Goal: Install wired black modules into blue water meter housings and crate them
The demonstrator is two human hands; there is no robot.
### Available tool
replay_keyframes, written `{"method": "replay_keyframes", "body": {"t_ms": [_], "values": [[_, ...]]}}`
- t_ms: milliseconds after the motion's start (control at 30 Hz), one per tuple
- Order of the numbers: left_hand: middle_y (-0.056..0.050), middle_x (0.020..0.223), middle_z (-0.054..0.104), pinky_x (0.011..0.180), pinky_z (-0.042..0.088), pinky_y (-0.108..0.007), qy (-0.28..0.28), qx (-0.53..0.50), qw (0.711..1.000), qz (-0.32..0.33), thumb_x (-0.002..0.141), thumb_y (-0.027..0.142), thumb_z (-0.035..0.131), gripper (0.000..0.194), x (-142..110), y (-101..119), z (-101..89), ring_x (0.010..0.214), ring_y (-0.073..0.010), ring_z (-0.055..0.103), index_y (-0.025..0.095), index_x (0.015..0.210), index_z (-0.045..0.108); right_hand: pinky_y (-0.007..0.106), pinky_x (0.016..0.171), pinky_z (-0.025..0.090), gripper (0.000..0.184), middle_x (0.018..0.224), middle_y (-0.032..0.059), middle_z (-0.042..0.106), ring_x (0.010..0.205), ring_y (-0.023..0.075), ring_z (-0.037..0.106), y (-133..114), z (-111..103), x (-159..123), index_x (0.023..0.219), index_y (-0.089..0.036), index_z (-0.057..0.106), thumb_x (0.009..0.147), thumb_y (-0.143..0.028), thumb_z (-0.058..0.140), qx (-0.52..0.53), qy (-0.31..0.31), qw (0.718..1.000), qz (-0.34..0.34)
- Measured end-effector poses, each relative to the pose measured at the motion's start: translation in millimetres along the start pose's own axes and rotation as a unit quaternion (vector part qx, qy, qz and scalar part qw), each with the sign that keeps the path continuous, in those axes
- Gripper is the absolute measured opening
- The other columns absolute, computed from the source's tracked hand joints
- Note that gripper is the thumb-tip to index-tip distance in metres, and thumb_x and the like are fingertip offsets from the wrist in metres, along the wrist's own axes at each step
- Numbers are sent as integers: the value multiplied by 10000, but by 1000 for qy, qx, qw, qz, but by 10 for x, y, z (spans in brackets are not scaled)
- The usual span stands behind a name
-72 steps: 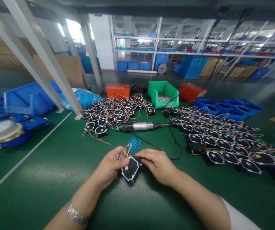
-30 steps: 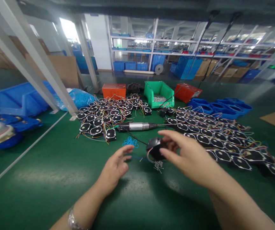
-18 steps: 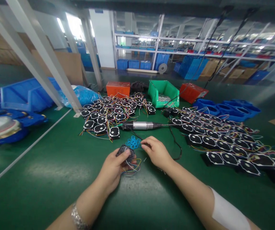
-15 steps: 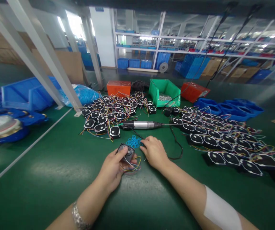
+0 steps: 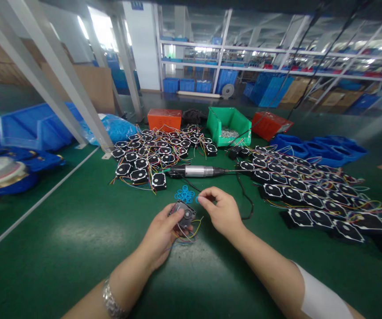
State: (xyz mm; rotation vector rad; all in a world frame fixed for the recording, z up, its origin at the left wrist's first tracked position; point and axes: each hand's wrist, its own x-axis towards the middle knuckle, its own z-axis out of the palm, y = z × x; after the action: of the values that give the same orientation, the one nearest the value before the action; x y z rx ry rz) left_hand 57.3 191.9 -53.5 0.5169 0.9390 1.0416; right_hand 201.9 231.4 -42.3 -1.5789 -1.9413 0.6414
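My left hand (image 5: 164, 230) grips a small black motor-like unit (image 5: 187, 216) with a round boss on its face, thumb on top. Thin coloured wires (image 5: 194, 228) dangle from the unit below my fingers. Just to the right, my right hand (image 5: 222, 208) pinches a small blue ring (image 5: 197, 200) between thumb and forefinger, apart from the unit. A little pile of blue rings (image 5: 184, 194) lies on the green tabletop (image 5: 87, 239) beyond the unit. Behind the pile rests a silver and black electric screwdriver (image 5: 197, 171) with a cable.
Wired black units stand crowded at back left (image 5: 157, 146) and in rows at right (image 5: 297, 177). A green bin (image 5: 227, 128) of small metal parts sits between two orange boxes (image 5: 164, 119). Blue plastic housings (image 5: 320, 148) are at far right; a metal post (image 5: 64, 75) rises at left.
My right hand has lifted from the pile and drawn slightly right with a blue ring in its fingertips. My left hand has brought the unit a little right and tilted it.
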Motion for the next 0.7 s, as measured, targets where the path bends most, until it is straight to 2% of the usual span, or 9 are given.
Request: {"method": "replay_keyframes", "body": {"t_ms": [100, 333, 433, 533, 600, 667, 700], "values": [[-19, 684, 597, 522, 450, -247, -17, 12, 1000, 18, 679, 326, 635, 292, -17, -17, 6, 543, -128, 564, 144, 866, 502, 125, 663, 358, 67, 730, -16, 518, 698, 29, 466, -158, -86, -101, 710, -128, 583, 745, -164, 540, 85, -16, 996, -37], [0, 701, 564, 581, 438, -239, -6, 13, 999, 42, 638, 335, 672, 325, -21, -59, 18, 618, -122, 548, 141, 855, 528, 150, 666, 337, 61, 727, 3, 506, 731, 53, 449, -147, -2, -187, 663, -145, 609, 709, -167, 577, 37, -10, 995, -94], [0, 671, 569, 548, 437, -232, 0, 13, 999, 44, 622, 325, 680, 317, -3, -53, 15, 571, -114, 539, 136, 827, 529, 151, 669, 346, 75, 730, 3, 512, 734, 51, 459, -154, -7, -181, 710, -173, 637, 727, -186, 566, 35, -6, 994, -107], [-6, 625, 582, 467, 419, -218, 16, 37, 998, 47, 631, 315, 665, 282, 19, -16, -14, 481, -103, 519, 129, 789, 524, 135, 696, 374, 132, 788, -1, 540, 752, 36, 490, -198, -178, -140, 804, -175, 640, 762, -173, 515, 52, -17, 995, -86], [-19, 617, 595, 428, 406, -211, 39, 59, 996, 57, 636, 317, 652, 260, 31, 20, -41, 445, -98, 507, 123, 752, 522, 136, 702, 382, 153, 821, -6, 559, 756, 37, 510, -218, -387, -118, 828, -174, 636, 773, -172, 493, 12, -51, 997, -58], [-28, 617, 606, 412, 398, -208, 52, 69, 994, 65, 638, 330, 643, 257, 38, 54, -68, 432, -97, 504, 121, 727, 523, 147, 662, 379, 168, 790, -7, 572, 720, 52, 523, -207, -618, -128, 801, -184, 641, 785, -190, 475, -80, -133, 987, -37], [-29, 619, 608, 415, 398, -208, 52, 67, 994, 67, 639, 334, 642, 259, 39, 65, -78, 437, -99, 510, 121, 727, 524, 155, 632, 374, 175, 758, -2, 574, 691, 63, 526, -187, -721, -150, 781, -188, 646, 785, -197, 471, -136, -185, 973, -28]]}}
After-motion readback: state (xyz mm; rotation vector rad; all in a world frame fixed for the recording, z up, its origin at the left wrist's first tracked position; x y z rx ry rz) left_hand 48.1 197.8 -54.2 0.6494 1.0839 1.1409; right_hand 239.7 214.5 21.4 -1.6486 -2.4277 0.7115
